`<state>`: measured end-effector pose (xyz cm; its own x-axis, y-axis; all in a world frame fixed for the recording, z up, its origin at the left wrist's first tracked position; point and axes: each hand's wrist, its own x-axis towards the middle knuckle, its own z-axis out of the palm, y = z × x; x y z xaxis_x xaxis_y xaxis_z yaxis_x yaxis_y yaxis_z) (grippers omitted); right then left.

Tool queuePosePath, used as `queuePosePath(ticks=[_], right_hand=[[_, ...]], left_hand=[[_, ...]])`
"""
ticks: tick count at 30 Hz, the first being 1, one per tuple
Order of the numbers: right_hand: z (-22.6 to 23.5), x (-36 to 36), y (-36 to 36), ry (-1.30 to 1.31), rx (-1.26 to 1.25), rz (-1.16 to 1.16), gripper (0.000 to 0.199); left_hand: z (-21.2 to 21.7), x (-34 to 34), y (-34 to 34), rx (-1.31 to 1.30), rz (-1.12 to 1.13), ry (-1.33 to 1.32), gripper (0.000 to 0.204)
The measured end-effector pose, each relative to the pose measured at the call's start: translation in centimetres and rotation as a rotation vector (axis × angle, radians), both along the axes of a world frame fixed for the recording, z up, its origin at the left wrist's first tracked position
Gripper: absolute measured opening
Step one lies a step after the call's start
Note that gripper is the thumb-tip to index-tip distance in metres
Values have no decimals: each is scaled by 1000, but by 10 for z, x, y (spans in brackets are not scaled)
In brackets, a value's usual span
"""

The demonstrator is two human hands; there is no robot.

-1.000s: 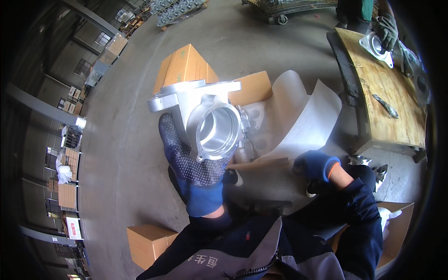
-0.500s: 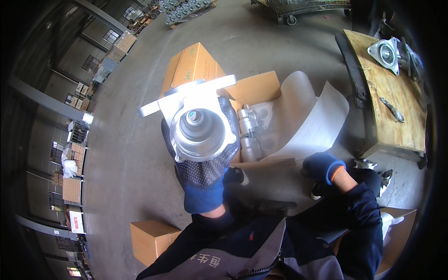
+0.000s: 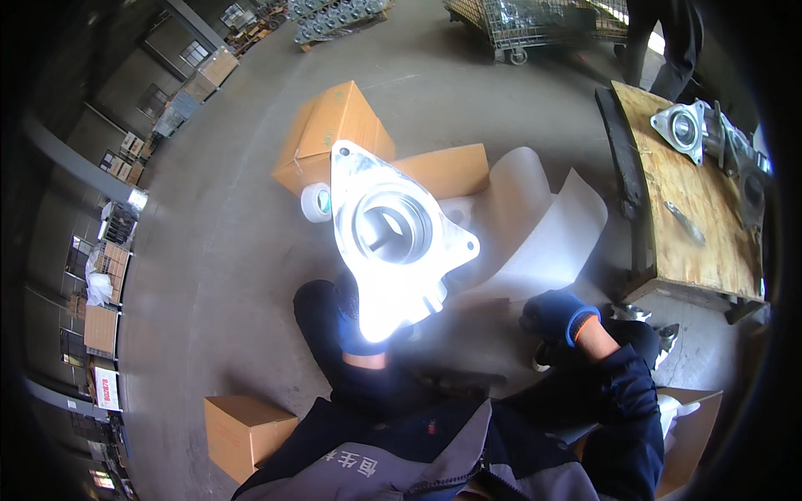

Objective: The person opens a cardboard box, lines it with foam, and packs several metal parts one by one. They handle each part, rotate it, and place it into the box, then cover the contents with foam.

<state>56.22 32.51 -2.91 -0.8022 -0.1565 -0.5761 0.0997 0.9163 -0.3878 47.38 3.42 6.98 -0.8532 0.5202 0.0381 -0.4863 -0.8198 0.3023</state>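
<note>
My left hand [image 3: 352, 324], in a blue glove with a dark palm, holds a shiny metal flanged housing [image 3: 393, 280] up in front of me. The flange with its round bore and corner holes faces me, and glare whitens the lower part. Most of the left fingers are hidden behind the casting. My right hand [image 3: 558, 316], gloved the same way, is low by my right knee with its fingers curled; I see nothing in it. Behind the housing stands an open carton [image 3: 451, 167] with a white foam sheet [image 3: 555, 242] spilling out; the housing covers much of its inside.
A closed carton [image 3: 334, 125] and a white tape roll [image 3: 317, 203] sit beyond the housing. At right, a wooden bench [image 3: 710, 234] carries more castings [image 3: 683, 134]. Another carton [image 3: 251, 434] is at lower left. A person's legs [image 3: 668, 50] and a wire cart [image 3: 535, 33] are farther back.
My left hand has turned the housing, so its triangular flange now faces me instead of the open cup end. It also sits slightly lower and to the right. The right hand stays by the knee.
</note>
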Motion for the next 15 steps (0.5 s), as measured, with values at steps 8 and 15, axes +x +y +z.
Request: queuePosePath(ticks=[8,15], right_hand=[[2,11,12,137,-134,-56,33],[8,16,6,216,-176,33,33]], left_hand=[[-51,-53,-18,-706,147,393,57],[-96,-123,7,-890,-40,564,56]])
